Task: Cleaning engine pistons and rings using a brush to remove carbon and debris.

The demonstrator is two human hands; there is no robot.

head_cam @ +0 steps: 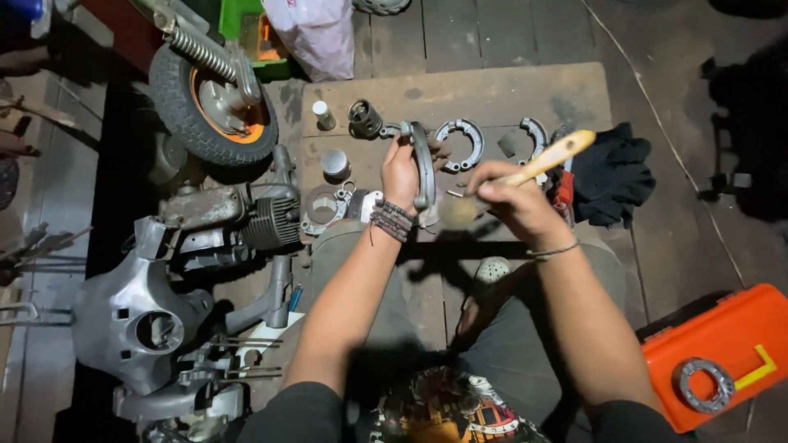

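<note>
A curved brake shoe (424, 164) is gripped upright in the closed left hand (400, 172), its face exposed to the wooden-handled brush (525, 176) clasped in the right hand (513, 197).

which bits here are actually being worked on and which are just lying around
In hand:
- left hand grips a curved brake shoe
- right hand holds a wooden-handled brush, bristles at the shoe

Lying about:
- second brake shoe on the cardboard sheet
- small wheel with orange rim
- finned engine
- black cloth
- orange toolbox with a metal ring on top
</note>
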